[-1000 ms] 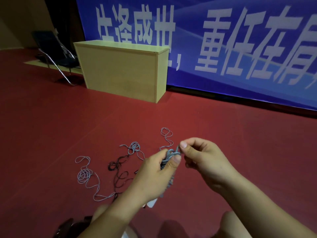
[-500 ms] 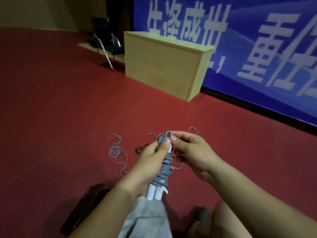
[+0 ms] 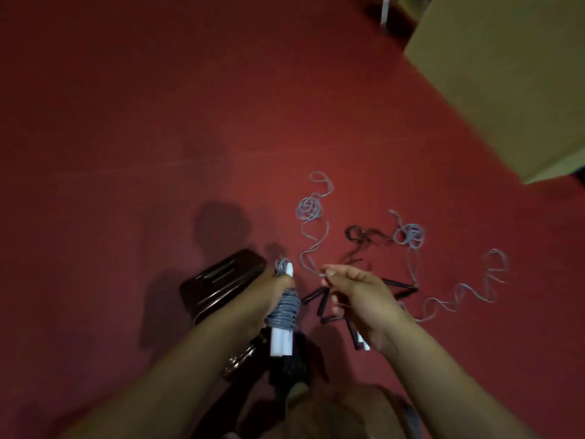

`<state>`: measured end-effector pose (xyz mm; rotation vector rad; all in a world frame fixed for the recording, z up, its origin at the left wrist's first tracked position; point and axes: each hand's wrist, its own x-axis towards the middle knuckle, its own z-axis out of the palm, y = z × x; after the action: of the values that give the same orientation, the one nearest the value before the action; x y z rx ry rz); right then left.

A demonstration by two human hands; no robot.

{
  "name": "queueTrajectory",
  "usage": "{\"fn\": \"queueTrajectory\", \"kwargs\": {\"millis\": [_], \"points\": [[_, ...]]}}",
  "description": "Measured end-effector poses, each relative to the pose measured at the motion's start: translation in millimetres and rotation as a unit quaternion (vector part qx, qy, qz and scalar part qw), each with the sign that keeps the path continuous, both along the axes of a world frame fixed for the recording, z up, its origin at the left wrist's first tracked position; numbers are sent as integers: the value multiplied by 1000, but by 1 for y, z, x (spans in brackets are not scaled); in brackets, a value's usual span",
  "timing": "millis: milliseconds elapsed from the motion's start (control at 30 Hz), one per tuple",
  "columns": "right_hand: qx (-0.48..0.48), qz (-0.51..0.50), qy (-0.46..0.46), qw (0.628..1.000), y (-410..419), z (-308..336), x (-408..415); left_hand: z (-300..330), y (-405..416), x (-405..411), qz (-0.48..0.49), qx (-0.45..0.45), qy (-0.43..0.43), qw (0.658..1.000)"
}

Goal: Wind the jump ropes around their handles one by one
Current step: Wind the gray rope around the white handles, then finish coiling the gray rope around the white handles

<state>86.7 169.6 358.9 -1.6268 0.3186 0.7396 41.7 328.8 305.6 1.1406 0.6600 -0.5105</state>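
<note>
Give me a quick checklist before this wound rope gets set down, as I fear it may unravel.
1. Grey rope coiled around white handles: ok.
2. Left hand grips the bundle: ok.
3. Rope end tucked under a coil: cannot tell, top is blurred.
4. Right hand free of this rope: cannot tell, fingers curled.
5. Loose ropes remain on the red floor, unwound: not ok.
</note>
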Motion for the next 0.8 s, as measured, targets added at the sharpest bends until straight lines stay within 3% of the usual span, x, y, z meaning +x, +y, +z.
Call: {"fn": "queueTrajectory", "kwargs": {"millis": [100,200,400,600,733,800], "points": [[-22,39,51,998,2,-57,23,-68,16,5,76,-78,111,988],[-27,61,101,993,-2,-112,39,-136,16,-2,169,-138,207,954],[-24,140,153,978,3,-227,69,-234,-2,0,327,-165,295,882],[-3,196,152,969,26,-303,61,-285,-6,14,332,-106,308,885],[-2,162,174,971,25,-336,57,-301,-1,12,245,58,266,931],[24,142,193,971,19,-342,63,-302,-1,18,222,71,228,945]]}}
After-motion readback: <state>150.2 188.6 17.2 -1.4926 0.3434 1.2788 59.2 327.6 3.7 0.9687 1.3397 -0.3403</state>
